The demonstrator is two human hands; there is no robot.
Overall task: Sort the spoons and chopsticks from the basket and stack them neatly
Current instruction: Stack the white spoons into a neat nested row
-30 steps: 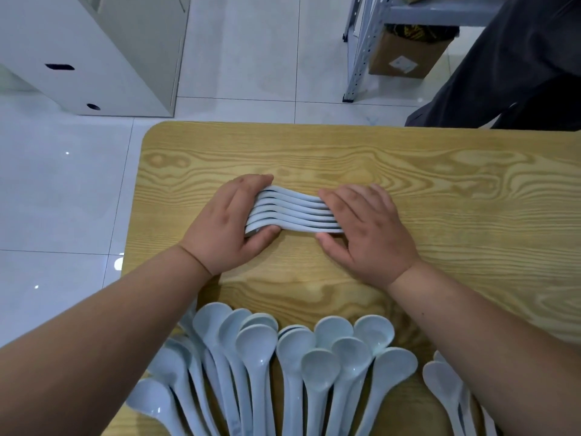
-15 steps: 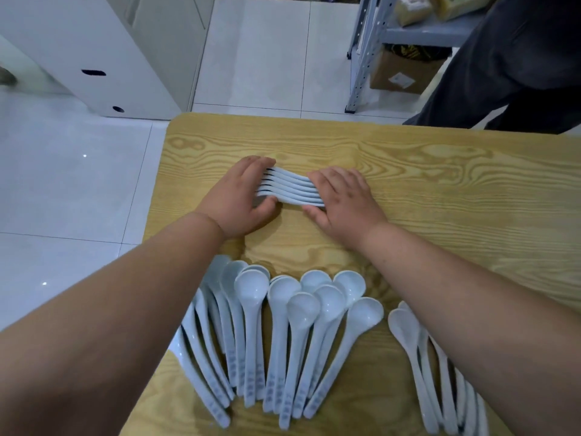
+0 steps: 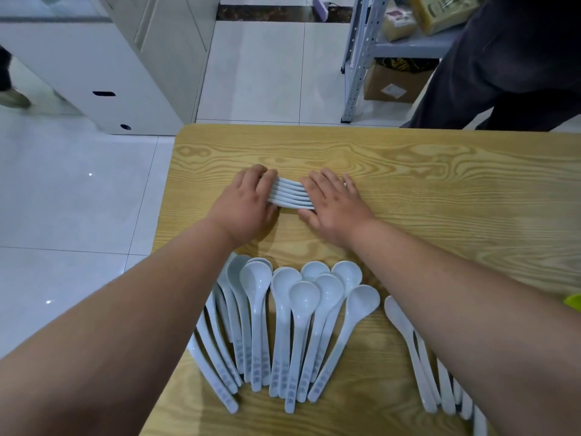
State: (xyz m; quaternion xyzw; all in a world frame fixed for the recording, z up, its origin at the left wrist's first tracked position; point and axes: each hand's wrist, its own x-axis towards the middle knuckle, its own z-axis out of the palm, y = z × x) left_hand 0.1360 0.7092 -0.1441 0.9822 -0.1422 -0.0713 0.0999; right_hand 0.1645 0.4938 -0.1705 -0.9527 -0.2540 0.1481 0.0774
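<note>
A nested stack of several white spoons [image 3: 288, 194] lies on its side across the wooden table [image 3: 440, 171]. My left hand [image 3: 246, 206] is cupped over its left end and my right hand [image 3: 334, 204] is pressed on its right end, so both ends are hidden. Nearer to me, a fan of several loose white spoons [image 3: 283, 322] lies bowl-up between my forearms. Another small group of white spoons [image 3: 418, 357] lies at the right, partly under my right forearm. No chopsticks or basket show.
A person in dark clothes [image 3: 509, 64] stands at the table's far right. Behind are a metal shelf [image 3: 361, 58] with a cardboard box [image 3: 396, 84] and a white cabinet [image 3: 103, 67] at the left. A green object [image 3: 573, 302] peeks in at the right edge.
My view has pulled back and tilted up, showing more of the loose spoons and the room. Both hands have stayed clamped on the ends of the spoon stack.
</note>
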